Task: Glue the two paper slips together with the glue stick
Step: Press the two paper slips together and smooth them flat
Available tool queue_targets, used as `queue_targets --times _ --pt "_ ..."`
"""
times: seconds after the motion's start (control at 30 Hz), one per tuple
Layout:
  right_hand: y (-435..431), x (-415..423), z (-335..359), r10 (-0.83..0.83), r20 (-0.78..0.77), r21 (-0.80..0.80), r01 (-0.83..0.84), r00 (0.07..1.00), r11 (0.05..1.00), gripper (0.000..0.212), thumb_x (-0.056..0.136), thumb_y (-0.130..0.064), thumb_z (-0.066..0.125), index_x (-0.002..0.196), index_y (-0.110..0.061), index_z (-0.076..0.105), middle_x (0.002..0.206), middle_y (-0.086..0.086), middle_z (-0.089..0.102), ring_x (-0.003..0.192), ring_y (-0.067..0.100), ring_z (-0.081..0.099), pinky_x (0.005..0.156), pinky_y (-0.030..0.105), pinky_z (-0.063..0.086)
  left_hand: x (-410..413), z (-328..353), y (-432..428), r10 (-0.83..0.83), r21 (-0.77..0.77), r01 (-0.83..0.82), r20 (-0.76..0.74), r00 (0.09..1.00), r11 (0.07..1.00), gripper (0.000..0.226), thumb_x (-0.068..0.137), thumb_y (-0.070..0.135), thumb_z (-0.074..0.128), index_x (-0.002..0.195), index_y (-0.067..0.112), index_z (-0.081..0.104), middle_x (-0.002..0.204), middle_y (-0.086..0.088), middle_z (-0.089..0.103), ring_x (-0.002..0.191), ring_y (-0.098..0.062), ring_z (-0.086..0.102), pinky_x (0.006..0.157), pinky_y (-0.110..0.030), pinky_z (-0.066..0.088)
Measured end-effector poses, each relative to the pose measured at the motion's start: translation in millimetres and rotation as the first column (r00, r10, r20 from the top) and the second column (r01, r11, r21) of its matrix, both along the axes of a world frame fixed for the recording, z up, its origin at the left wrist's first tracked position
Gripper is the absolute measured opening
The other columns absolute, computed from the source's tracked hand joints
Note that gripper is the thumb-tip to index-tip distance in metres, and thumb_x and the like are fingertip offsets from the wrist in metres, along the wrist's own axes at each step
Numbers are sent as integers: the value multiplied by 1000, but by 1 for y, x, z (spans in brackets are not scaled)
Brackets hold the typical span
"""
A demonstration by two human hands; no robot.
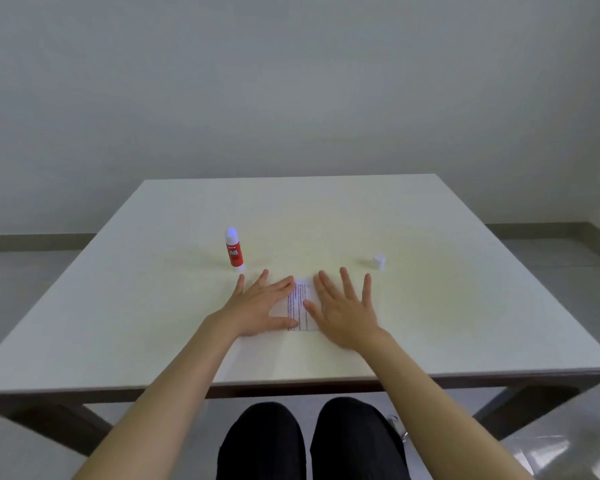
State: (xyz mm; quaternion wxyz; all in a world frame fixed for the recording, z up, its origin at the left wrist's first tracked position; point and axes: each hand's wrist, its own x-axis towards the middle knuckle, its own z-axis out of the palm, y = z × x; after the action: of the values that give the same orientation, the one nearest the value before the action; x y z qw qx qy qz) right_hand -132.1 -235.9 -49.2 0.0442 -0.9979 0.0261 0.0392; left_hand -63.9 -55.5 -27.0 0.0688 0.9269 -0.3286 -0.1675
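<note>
Printed paper slips lie flat on the white table, near its front middle. My left hand rests palm down on their left part, fingers spread. My right hand lies flat over their right part, fingers apart. Only a strip of printed text shows between the hands, so I cannot tell how the two slips overlap. A red glue stick stands upright, uncapped, just beyond my left hand. Its white cap sits on the table beyond my right hand.
The table's front edge runs just above my knees. Bare tabletop stretches to the far edge and both sides. A grey wall stands behind the table.
</note>
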Motion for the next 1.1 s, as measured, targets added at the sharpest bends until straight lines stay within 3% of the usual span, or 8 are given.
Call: queue_targets --times 0.07,0.2,0.37,0.53,0.7,0.87,1.03,1.1 --pt "4 2 2 16 14 -40 -15 1000 999 75 90 -64 4 151 -20 -6 162 -8 -7 146 26 -20 109 56 -23 0 1 0 -6 3 6 6 1000 1000 82 86 62 44 150 33 4 159 19 -4 147 -20 -14 115 -54 -12" --pt "28 -21 -17 255 9 4 -255 967 967 95 71 -79 -15 149 -25 -10 159 -12 -14 141 20 -30 99 50 -38 0 0 1 -7 -2 7 1 1000 1000 88 81 68 45 150 32 4 159 21 -2 148 -20 -12 116 -55 -10" --pt "-8 -13 10 35 -51 -42 -38 998 998 77 89 -67 6 150 -24 -11 160 -11 -16 144 25 -25 110 57 -23 0 1 1 -19 32 19 4 1000 999 90 81 69 44 151 32 1 159 19 -5 147 -21 -14 115 -54 -12" --pt "15 -55 -10 266 -8 14 -266 964 964 94 72 -81 -11 149 -29 -13 159 -14 -17 135 16 -40 97 46 -43 1 2 0 -13 25 14 -22 1000 1000 91 81 69 45 151 32 0 159 20 -7 147 -20 -15 115 -54 -13" --pt "-3 -41 8 43 -51 -6 -43 998 999 79 87 -69 5 150 -25 -11 159 -13 -16 144 22 -27 109 56 -25 1 4 -1 -15 38 16 -27 1000 999 90 82 66 45 151 31 -1 159 19 -8 147 -22 -16 115 -54 -13" --pt "24 -49 -12 227 -24 81 -224 974 971 96 71 -82 -8 150 -28 -9 159 -15 -15 136 16 -39 97 47 -41 0 3 -1 -17 51 18 -18 1000 999 91 81 69 43 151 30 -1 159 19 -8 146 -22 -18 113 -57 -17" --pt "0 -11 9 -4 -64 24 6 998 1000 79 87 -69 5 151 -25 -9 159 -13 -15 144 26 -26 110 58 -23 0 3 -2 -11 51 12 -16 1000 999 92 80 71 42 151 31 -1 159 18 -7 146 -23 -18 112 -57 -19" --pt "13 -13 4 91 -34 15 -90 995 996 87 81 -75 2 150 -24 -9 158 -14 -15 144 26 -27 106 56 -29 0 3 -2 -9 43 10 -18 1000 999 90 81 69 43 151 31 0 159 19 -6 147 -23 -17 112 -57 -19"
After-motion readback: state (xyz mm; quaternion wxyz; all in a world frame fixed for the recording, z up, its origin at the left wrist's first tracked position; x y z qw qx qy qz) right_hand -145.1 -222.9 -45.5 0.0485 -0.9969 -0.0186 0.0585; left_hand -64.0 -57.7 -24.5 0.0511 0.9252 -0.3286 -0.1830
